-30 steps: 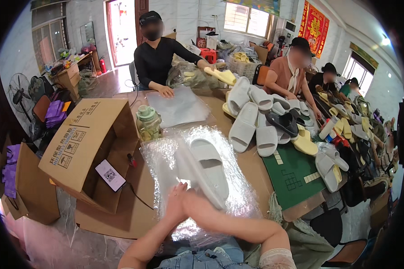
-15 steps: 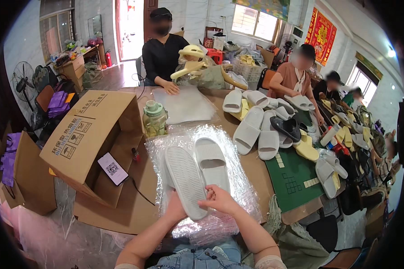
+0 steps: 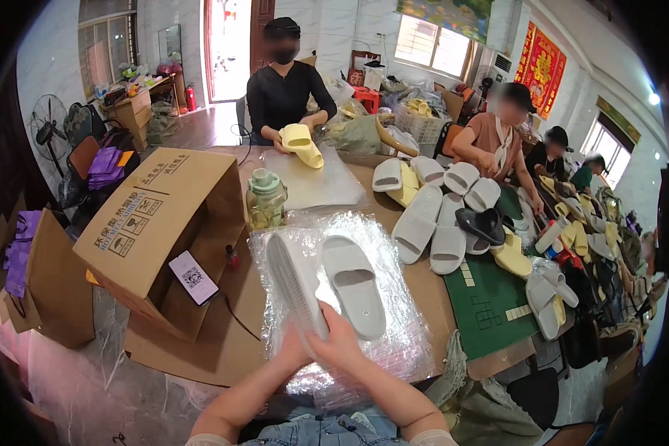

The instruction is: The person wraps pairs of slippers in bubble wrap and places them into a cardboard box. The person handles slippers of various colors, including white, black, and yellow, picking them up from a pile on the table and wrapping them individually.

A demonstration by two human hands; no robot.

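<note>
A light grey slide slipper (image 3: 293,279) is tipped up on its long side above a stack of clear plastic bags (image 3: 412,331), its ribbed sole partly showing. My right hand (image 3: 336,338) is closed on its near end, thumb along the edge. My left hand (image 3: 293,348) grips the same end from the left; its fingers are blurred and partly behind the slipper. A second grey slide slipper (image 3: 363,301) lies upright on the bags, just right of the held one, with its strap toward the far end.
An open cardboard box (image 3: 145,215) stands to the left, with a phone (image 3: 193,277) at its opening. A green-lidded bottle (image 3: 266,199) is behind the bags. Grey slippers (image 3: 416,223) and others pile up at right by a green mat (image 3: 490,312). Two co-workers sit across the table.
The held slipper has turned from sole-up onto its side. My right hand has shifted left to grip its near end. The co-worker in black has brought yellow slippers down over the table.
</note>
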